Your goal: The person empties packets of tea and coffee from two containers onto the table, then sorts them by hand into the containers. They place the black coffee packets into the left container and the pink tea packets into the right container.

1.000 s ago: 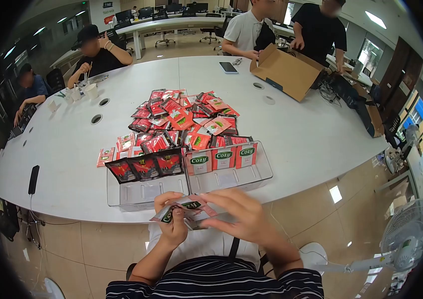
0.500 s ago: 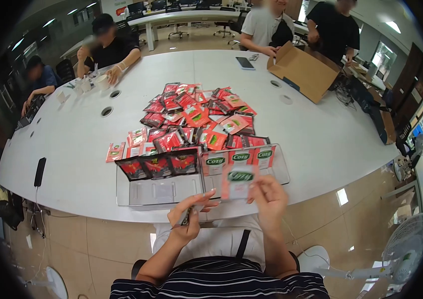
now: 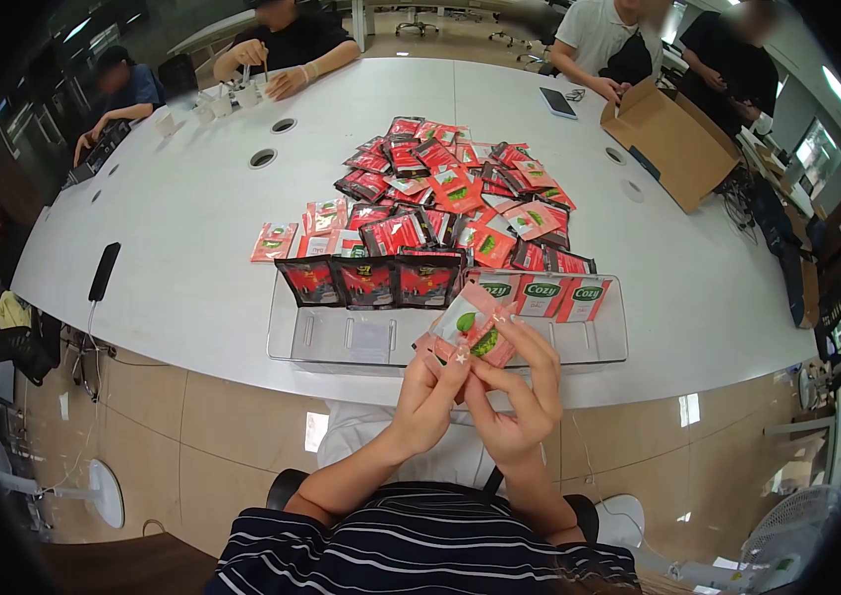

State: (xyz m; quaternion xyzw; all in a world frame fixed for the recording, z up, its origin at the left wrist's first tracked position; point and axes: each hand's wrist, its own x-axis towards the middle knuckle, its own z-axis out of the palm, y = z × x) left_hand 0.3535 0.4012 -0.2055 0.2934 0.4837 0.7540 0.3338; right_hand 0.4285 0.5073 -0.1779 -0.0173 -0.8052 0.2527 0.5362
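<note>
Both my hands are together above the front of a clear plastic tray (image 3: 321, 335) with two compartments. My left hand (image 3: 422, 402) is closed, its thumb pressing the lower left edge of a pink and white tea sachet (image 3: 462, 317) with a green leaf print. My right hand (image 3: 518, 409) pinches the same bundle from the right; at least two sachets seem to overlap there. Black and red sachets (image 3: 369, 282) stand in a row along the back of the left compartment. Pink Cozy sachets (image 3: 542, 295) stand likewise in the right one, partly hidden by my hands.
Behind the tray lies a heap of mixed sachets (image 3: 420, 203). An open cardboard box (image 3: 683, 149) and a phone (image 3: 558, 103) are at the far right. Cups (image 3: 220, 105) stand far left, near a seated person. A black oblong device (image 3: 104, 271) lies at left. Several people are around the table.
My hands have come together; the Cozy sachet held up in my right hand now meets my left hand's sachet, with leaf prints facing me. The view has shifted, moving the table contents rightward and up.
</note>
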